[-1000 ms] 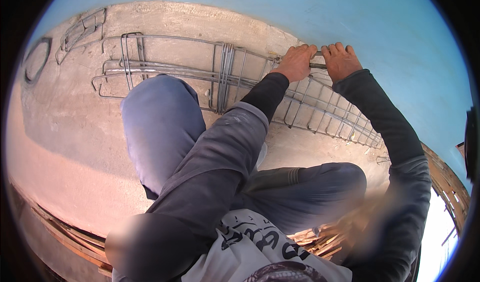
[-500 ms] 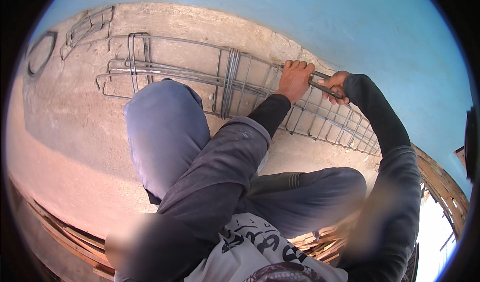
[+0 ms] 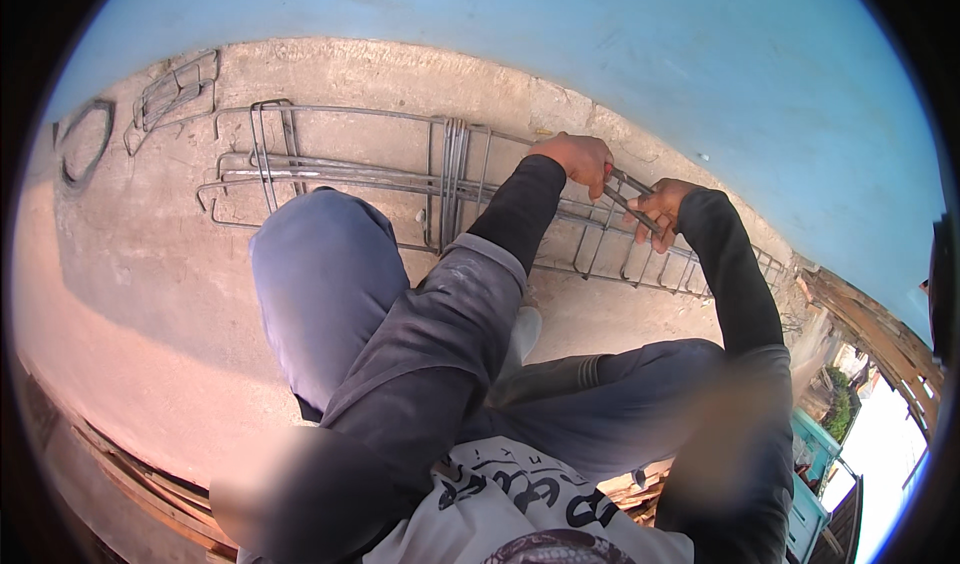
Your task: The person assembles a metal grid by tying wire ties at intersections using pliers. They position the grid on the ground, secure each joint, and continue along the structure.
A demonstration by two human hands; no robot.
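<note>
- Long grey steel rebar cage lies on concrete floor beside blue wall.
- Left hand and right hand are clenched on dark metal pliers-like tool.
- Cage looks heavy and stiff; grab the long bars.

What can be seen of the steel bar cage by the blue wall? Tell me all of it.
The steel bar cage lies flat on the concrete ground, lengthwise along the foot of the blue wall. It looks like grey, slightly rusty metal: long bars running side by side, crossed by rectangular loops, several bunched near the middle. The left hand and right hand work on it with a slim dark tool. A raised knee hides part.
</note>
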